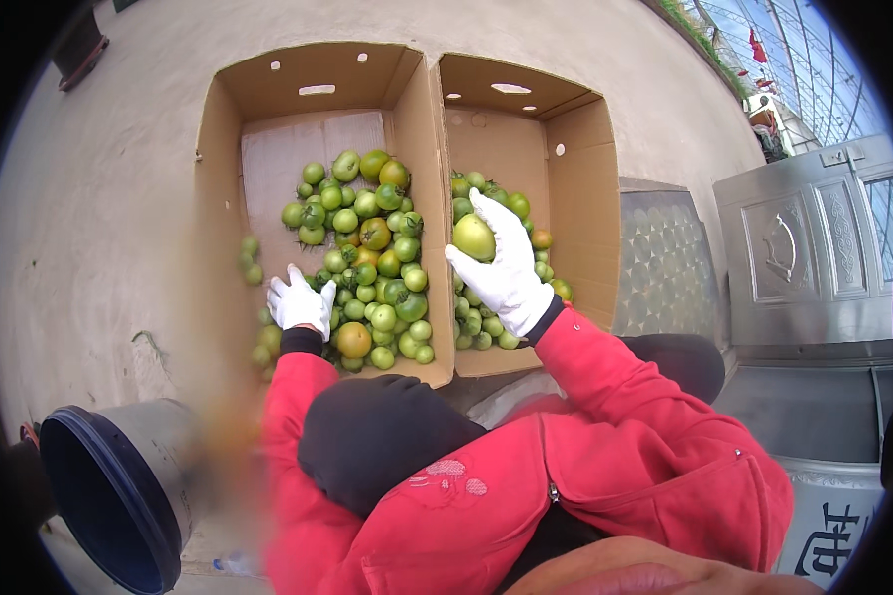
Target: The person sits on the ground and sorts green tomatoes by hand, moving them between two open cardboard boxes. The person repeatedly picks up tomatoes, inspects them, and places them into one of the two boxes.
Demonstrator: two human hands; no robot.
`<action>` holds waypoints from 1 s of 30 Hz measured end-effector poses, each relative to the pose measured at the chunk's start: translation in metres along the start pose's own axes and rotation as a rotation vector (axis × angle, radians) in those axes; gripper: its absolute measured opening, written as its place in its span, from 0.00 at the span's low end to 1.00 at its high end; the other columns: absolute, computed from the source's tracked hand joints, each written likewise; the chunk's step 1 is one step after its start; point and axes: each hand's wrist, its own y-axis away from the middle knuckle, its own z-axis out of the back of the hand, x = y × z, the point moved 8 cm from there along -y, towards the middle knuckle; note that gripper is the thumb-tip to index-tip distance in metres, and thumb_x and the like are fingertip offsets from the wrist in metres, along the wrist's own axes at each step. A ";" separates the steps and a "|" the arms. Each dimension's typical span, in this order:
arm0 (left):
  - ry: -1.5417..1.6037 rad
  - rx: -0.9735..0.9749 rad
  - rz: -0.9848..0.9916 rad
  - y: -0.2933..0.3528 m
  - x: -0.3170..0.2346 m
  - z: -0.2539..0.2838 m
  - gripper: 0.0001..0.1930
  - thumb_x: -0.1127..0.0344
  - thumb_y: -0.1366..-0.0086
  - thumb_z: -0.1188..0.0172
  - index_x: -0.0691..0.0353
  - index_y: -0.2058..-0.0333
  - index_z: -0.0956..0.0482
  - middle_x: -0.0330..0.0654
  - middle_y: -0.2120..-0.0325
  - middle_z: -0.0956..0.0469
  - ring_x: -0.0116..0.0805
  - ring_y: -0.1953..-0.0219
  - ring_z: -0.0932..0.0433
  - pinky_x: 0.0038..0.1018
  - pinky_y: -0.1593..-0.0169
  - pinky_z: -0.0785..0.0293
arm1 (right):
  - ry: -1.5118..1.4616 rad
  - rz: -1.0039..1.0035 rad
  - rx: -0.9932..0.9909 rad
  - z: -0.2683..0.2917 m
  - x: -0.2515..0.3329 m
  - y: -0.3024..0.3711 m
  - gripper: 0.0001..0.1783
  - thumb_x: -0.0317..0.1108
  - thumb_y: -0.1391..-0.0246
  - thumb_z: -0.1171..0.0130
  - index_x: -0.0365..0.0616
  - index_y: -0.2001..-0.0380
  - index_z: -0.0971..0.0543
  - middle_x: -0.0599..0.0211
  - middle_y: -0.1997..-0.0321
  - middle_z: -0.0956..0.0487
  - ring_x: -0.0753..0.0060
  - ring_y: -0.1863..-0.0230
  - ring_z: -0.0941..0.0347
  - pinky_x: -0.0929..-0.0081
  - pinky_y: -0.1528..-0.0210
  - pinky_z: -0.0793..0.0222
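Observation:
Two open cardboard boxes stand side by side on the floor. The left box [415, 129] holds a heap of green and partly orange tomatoes [365, 204]. Over the right box [580, 188], my right hand [511, 268] in a white glove grips a large pale green tomato [474, 237] between thumb and fingers. More green tomatoes [478, 327] lie below it in that box. At the left side of the heap, my left hand [301, 300], also gloved in white, rests with its fingers spread against the tomatoes. Nothing shows in its grasp.
A large round bucket [169, 446] with a dark inside lies tilted at the lower left. To the right are a patterned mat [665, 263] and a grey metal door panel [814, 238]. A dark pot [79, 50] stands at the upper left. A blur covers part of the left side.

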 end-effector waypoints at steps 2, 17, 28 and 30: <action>0.016 -0.051 -0.014 0.000 0.004 -0.007 0.44 0.40 0.37 0.33 0.58 0.29 0.35 0.66 0.31 0.40 0.65 0.29 0.39 0.49 0.27 0.39 | 0.067 -0.041 -0.066 0.014 -0.020 0.001 0.40 0.35 0.51 0.24 0.35 0.35 0.26 0.46 0.37 0.22 0.49 0.34 0.26 0.59 0.31 0.31; -0.032 -0.047 -0.056 -0.006 -0.002 0.020 0.37 0.31 0.35 0.38 0.70 0.56 0.18 0.63 0.58 0.17 0.59 0.51 0.18 0.45 0.44 0.22 | 0.252 0.263 0.213 -0.054 0.031 0.020 0.30 0.37 0.46 0.32 0.49 0.38 0.21 0.52 0.39 0.20 0.46 0.39 0.25 0.52 0.35 0.31; 1.223 0.188 -0.184 -0.020 -0.031 -0.020 0.21 0.55 0.21 0.48 0.71 0.51 0.18 0.53 0.55 0.16 0.35 0.49 0.19 0.28 0.42 0.26 | 0.274 0.260 0.447 -0.091 0.038 0.027 0.37 0.43 0.45 0.33 0.44 0.33 0.28 0.50 0.44 0.18 0.50 0.50 0.20 0.57 0.49 0.24; 1.502 0.269 -0.244 -0.021 -0.037 -0.043 0.20 0.58 0.21 0.47 0.70 0.47 0.20 0.52 0.49 0.17 0.35 0.47 0.20 0.29 0.41 0.27 | 0.245 0.245 0.456 -0.094 0.041 0.026 0.39 0.44 0.46 0.32 0.42 0.33 0.28 0.51 0.44 0.18 0.50 0.51 0.20 0.57 0.49 0.24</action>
